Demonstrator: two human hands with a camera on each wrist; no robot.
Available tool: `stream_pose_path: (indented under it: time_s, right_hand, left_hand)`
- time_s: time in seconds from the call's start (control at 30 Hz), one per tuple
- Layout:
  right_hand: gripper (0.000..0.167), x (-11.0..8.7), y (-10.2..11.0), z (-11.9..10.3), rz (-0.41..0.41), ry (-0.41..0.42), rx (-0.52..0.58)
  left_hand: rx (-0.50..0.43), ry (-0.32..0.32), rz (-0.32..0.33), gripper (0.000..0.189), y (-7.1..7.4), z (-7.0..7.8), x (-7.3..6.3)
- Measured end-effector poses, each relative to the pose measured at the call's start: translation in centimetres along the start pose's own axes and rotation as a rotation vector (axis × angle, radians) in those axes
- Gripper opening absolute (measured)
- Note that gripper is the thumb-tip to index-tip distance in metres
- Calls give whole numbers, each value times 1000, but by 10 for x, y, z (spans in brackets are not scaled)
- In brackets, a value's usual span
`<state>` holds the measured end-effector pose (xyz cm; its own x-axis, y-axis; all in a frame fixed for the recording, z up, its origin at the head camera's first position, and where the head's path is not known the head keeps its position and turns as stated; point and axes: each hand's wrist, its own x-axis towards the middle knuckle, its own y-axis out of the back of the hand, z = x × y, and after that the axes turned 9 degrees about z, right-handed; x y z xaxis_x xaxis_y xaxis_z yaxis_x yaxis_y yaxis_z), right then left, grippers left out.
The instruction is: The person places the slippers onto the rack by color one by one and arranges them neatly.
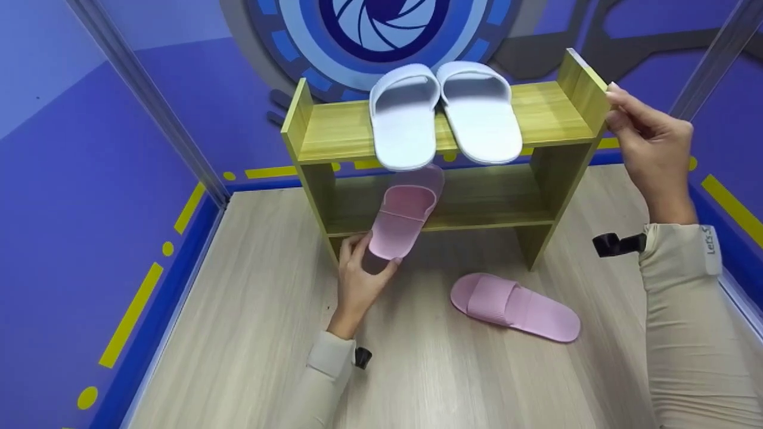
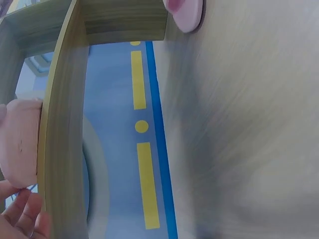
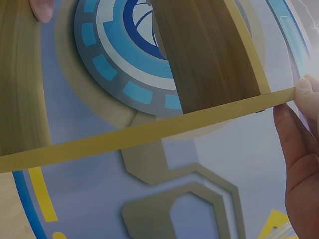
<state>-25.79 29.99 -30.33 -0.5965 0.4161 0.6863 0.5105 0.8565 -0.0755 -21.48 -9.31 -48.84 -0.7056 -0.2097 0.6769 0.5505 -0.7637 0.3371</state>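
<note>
My left hand (image 1: 362,283) grips the heel end of a pink slide slipper (image 1: 399,226), its toe pointing into the lower shelf. In the left wrist view the slipper (image 2: 20,144) lies against the shelf board, with my fingertips (image 2: 30,214) at its end. My right hand (image 1: 656,143) pinches the upper edge of the wooden shoe rack's (image 1: 572,220) right side panel; the right wrist view shows thumb and fingers (image 3: 291,124) on either side of that panel. Another pink slipper (image 1: 515,307) lies on the floor before the rack. Two white slippers (image 1: 405,119) sit side by side on the top shelf.
The rack stands on a pale wood-grain floor (image 1: 250,333), near a blue patterned back wall (image 1: 197,77). Blue side walls with yellow marks rise to left and right. A black wrist mount (image 1: 620,244) sticks out from the right sleeve.
</note>
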Motion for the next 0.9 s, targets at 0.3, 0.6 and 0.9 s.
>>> stream_pose_path:
  time_s: [0.3, 0.6, 0.9]
  right_hand:
    - [23, 0, 0, 0, -3, 1, 1]
    - [24, 0, -1, 1, 2, 29, -19]
    - [24, -1, -2, 0, 15, 19, -42]
  left_hand:
    - [38, 115, 28, 70, -13, 9, -3]
    - [19, 207, 44, 74, -24, 15, -4]
    - [-76, 268, 75, 74, -35, 24, -4]
